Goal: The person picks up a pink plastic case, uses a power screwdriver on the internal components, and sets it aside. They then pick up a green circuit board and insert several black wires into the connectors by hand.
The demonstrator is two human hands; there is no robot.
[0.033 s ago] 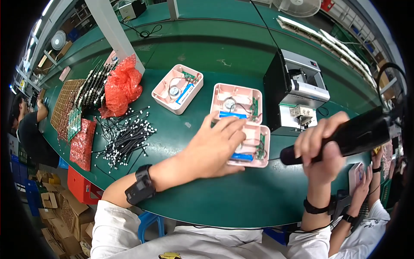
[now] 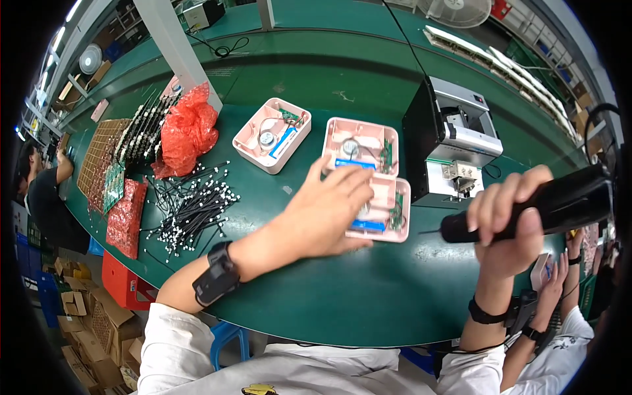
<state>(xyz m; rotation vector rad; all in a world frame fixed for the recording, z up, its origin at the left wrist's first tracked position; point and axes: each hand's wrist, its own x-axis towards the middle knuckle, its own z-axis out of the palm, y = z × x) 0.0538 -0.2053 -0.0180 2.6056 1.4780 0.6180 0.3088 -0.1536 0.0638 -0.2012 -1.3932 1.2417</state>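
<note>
Head view
Left hand (image 2: 326,214): fingers spread flat, palm down, resting on the nearest pink open casing (image 2: 388,214) near the worktop's front edge; gripping nothing.
Right hand (image 2: 507,224): fingers wrapped tight round a black electric screwdriver (image 2: 546,204), its tip pointing left, just beside that casing's right side.
Second pink casing (image 2: 362,148): touching the first, further back, circuit board and blue part inside.
Third pink casing (image 2: 272,135): apart, left of centre.
Black box machine (image 2: 451,141): right, behind the screwdriver.
Green worktop (image 2: 329,296): bare patch at front.
Black cable bundle (image 2: 191,204): left part.
Red bag (image 2: 187,128): back left.
</note>
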